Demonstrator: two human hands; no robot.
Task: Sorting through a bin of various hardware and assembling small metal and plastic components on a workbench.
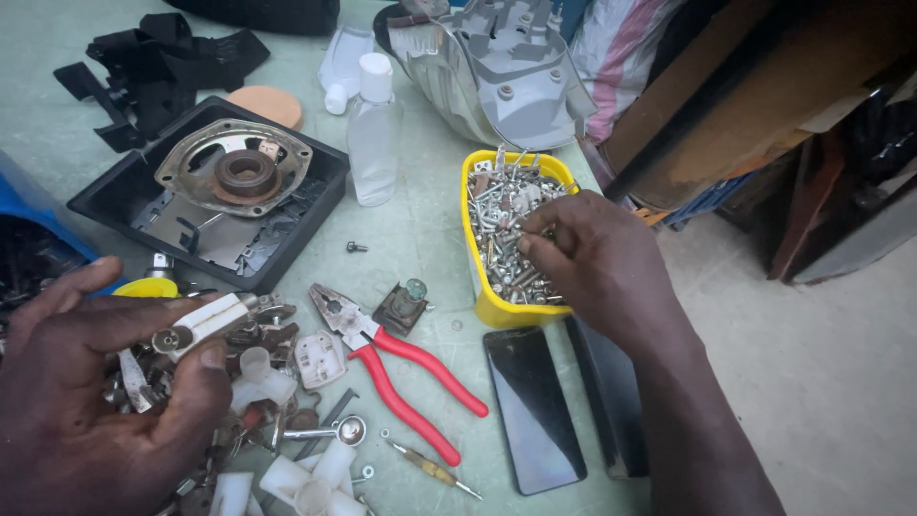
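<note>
Two dark blank phone screens (533,406) — flat black rectangles side by side at the table's near edge, just beside the yellow tub (487,301) — and one clear plastic bottle (373,134), white-capped, upright.

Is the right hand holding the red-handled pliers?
No, the right hand is reaching into the yellow tub of screws, while the red-handled pliers lie untouched on the table.
</note>
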